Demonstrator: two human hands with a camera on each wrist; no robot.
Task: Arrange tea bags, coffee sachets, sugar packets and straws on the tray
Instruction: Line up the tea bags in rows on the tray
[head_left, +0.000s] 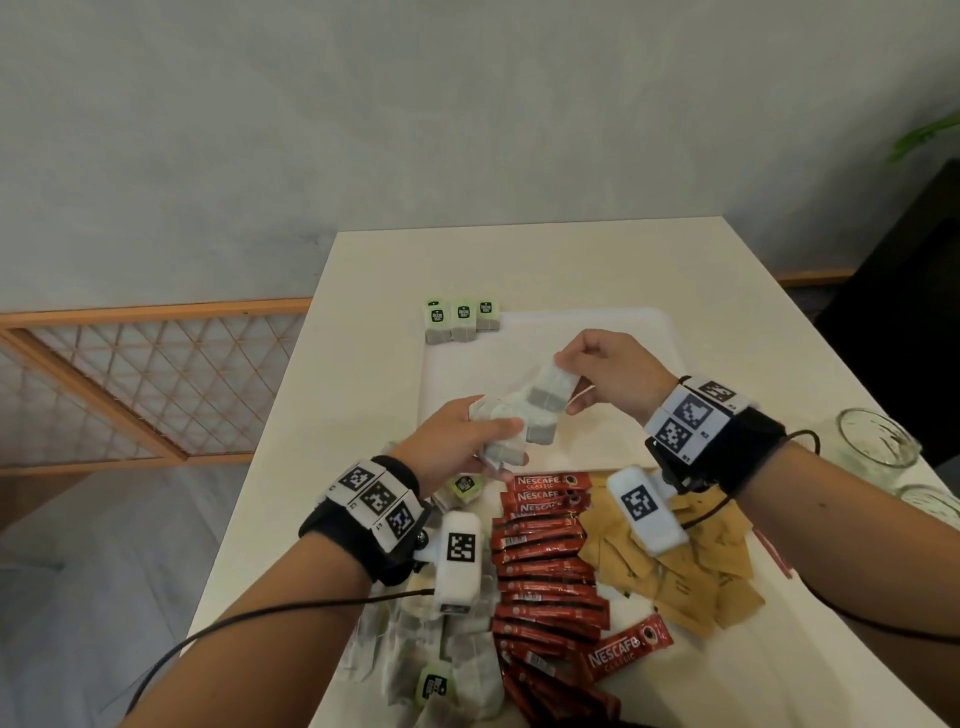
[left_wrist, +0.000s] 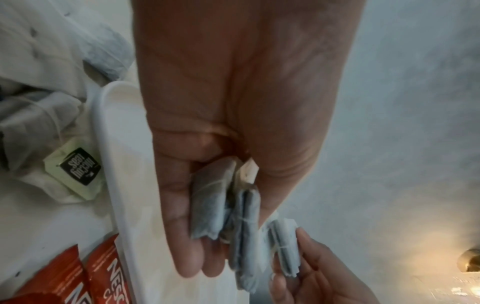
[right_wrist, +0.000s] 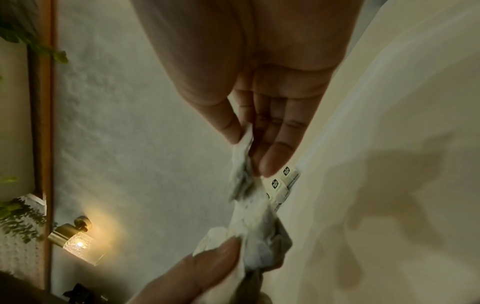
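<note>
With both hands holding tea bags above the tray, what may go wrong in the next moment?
1. The left hand grips a bunch of tea bags while the right hand pinches one tea bag by its edge; strings might tangle and pull extra bags loose.
2. A dropped bag might disturb the three tea bags lined up at the far left corner of the tray.

Two bare forearms reach forward from the lower corners, each wrist wrapped in a black band carrying square-patterned marker tiles. The left hand (head_left: 457, 434) is lower and nearer, fingers and thumb curled round a bunch of tea bags (head_left: 511, 431). The right hand (head_left: 608, 376) is raised just beyond it, thumb and fingertips pinching one tea bag (head_left: 553, 389), remaining fingers extended.
</note>
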